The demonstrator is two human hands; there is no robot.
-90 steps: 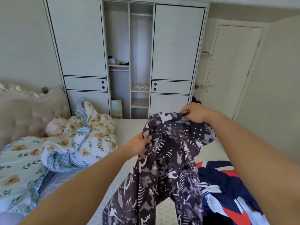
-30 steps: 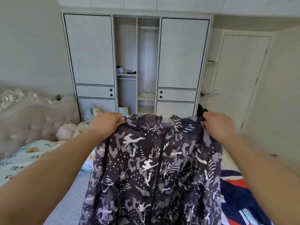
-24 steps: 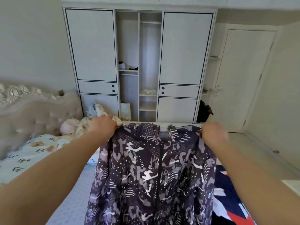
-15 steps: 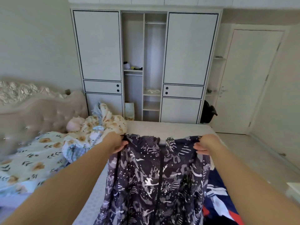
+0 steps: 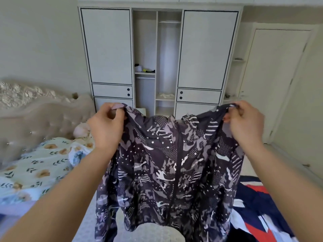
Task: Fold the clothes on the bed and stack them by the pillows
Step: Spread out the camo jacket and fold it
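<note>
A dark purple-grey patterned zip jacket [image 5: 174, 163] hangs spread out in the air in front of me, its front facing me. My left hand [image 5: 106, 126] pinches its left shoulder and my right hand [image 5: 244, 123] pinches its right shoulder. Both hold it above the bed [image 5: 87, 222]. A navy, red and white garment [image 5: 257, 210] lies on the bed at lower right, partly hidden by the jacket. A pink pillow [image 5: 81, 131] sits by the headboard at left.
A floral duvet [image 5: 40, 165] is bunched on the bed's left side below the tufted headboard [image 5: 40, 123]. A white wardrobe [image 5: 157, 55] with open middle shelves stands behind the bed. A closed door [image 5: 272, 77] is at right.
Both hands have lifted the jacket from just above the bed up to chest height and moved wider apart, stretching its shoulders.
</note>
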